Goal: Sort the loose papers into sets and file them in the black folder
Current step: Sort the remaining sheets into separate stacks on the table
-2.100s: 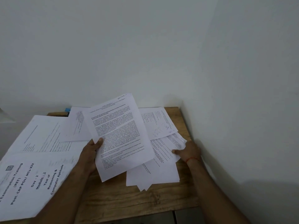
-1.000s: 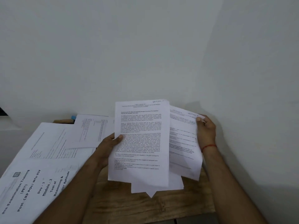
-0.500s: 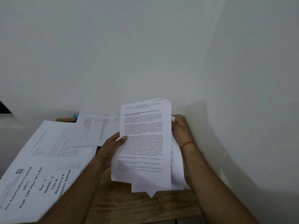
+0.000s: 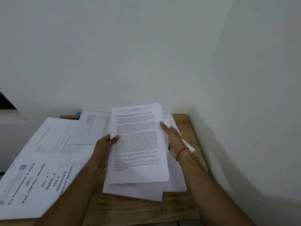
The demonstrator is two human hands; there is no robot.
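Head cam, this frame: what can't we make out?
Head view only.
- Black folder: nowhere visible.
- Held stack: print too small, blurred; sheet count unclear.
- Right hand: fingers hidden behind stack.
- Training booklet: cut by left edge.
- Blue item: mostly covered by a sheet.

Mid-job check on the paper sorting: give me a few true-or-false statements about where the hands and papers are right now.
1. The left hand and the right hand both grip the stack of papers. True.
2. The stack of papers lies flat on the wooden table. False: the hands hold it up above the wood.
3. A booklet headed "Pre Examination Training" lies left of the stack. True.
4. The black folder lies open beside the right hand. False: no black folder is in view.
5. The red thread is on the left wrist. False: it is on the right wrist.
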